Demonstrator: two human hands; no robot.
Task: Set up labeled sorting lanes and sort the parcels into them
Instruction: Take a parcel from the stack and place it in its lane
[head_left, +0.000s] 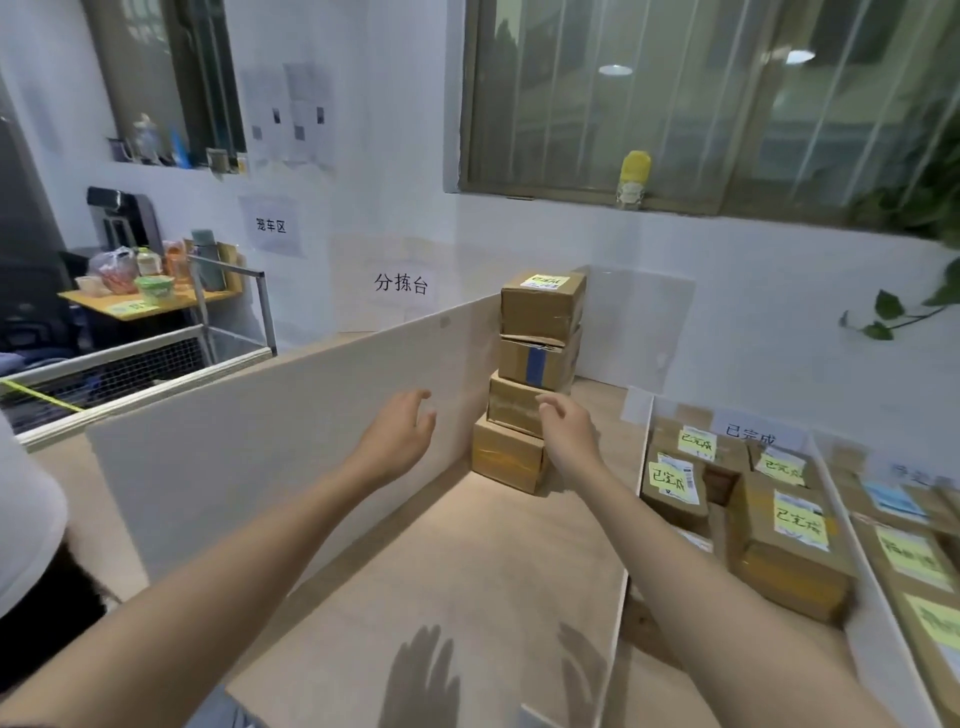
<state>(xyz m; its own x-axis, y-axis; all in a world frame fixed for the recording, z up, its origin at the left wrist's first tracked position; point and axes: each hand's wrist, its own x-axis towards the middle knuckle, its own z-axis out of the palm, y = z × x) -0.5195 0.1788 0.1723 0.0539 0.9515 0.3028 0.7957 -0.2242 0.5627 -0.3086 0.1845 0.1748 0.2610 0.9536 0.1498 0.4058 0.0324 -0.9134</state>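
Cardboard parcels (535, 374) in the tabletop's (467, 571) far corner seem next, needing a two-sided clasp from left hand (400, 431) and right hand (566, 426), fingers (415, 397) open.

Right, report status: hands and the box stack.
Left hand open, empty. Right hand loosely curled at the box stack, no grip seen. Stack four high, standing beside the divider. Nothing in the way.
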